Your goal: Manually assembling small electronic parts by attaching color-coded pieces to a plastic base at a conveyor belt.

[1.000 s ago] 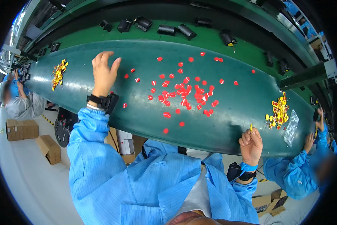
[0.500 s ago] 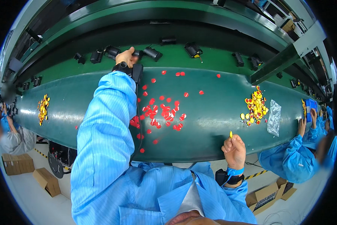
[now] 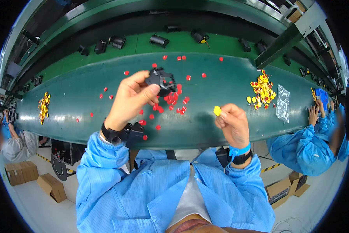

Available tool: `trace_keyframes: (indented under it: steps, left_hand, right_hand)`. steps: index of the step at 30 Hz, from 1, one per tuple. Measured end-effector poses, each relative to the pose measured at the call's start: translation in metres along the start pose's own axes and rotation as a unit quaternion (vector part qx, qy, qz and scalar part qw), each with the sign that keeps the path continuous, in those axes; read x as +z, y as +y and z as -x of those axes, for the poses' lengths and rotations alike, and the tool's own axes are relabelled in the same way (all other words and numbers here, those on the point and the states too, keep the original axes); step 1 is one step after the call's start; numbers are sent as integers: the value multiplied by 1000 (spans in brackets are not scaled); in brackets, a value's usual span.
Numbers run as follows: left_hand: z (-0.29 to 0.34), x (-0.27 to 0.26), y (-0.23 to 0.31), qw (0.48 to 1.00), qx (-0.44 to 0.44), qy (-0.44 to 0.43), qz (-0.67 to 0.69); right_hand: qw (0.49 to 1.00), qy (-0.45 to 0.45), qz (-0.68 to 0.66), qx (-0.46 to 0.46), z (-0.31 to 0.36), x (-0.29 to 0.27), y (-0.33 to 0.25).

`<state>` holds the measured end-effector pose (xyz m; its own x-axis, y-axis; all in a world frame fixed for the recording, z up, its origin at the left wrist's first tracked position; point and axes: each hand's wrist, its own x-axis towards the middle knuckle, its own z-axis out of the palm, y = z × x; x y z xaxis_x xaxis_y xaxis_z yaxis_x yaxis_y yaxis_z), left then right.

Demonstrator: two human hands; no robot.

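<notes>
Black part (image 3: 164, 82) above worktop (image 3: 217, 85), pinched in fingers of left hand (image 3: 133, 93) | yellow tab (image 3: 217, 111) pinched in fingers of right hand (image 3: 236, 123) | both in hand, apart, not joined; yellow pile (image 3: 264, 92) loose at right.

Head-worn fisheye, looking steeply down, near, rim perhaps distorted

One held black part (image 3: 159, 79), one held yellow piece (image 3: 217, 111), three yellow piles (image 3: 263, 93), one clear bag (image 3: 283, 104), dozens of red pieces (image 3: 172, 99)
</notes>
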<state>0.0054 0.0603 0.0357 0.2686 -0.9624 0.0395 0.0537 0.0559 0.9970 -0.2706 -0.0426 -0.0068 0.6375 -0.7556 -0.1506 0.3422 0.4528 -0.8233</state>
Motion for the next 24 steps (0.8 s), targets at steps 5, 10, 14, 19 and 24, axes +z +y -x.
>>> trace_keyframes:
  steps: [5, 10, 14, 19, 24]
  left_hand:
    - [41, 22, -14, 998, -28, 3, 55]
    - [59, 39, -24, 997, -5, 19, 78]
    - [65, 54, -31, 995, 72, 49, 51]
    - [69, 70, -33, 990, 114, 68, 38]
    - [73, 73, -32, 994, 99, 38, 33]
  right_hand:
    - [990, -81, 119, -13, 2, 43, -4]
    - [975, -92, 196, -45, 17, 65, -9]
    - [974, -69, 209, -42, 23, 74, -1]
    - [984, -47, 168, -42, 26, 75, 12]
    - [980, -36, 186, -67, 25, 74, 18]
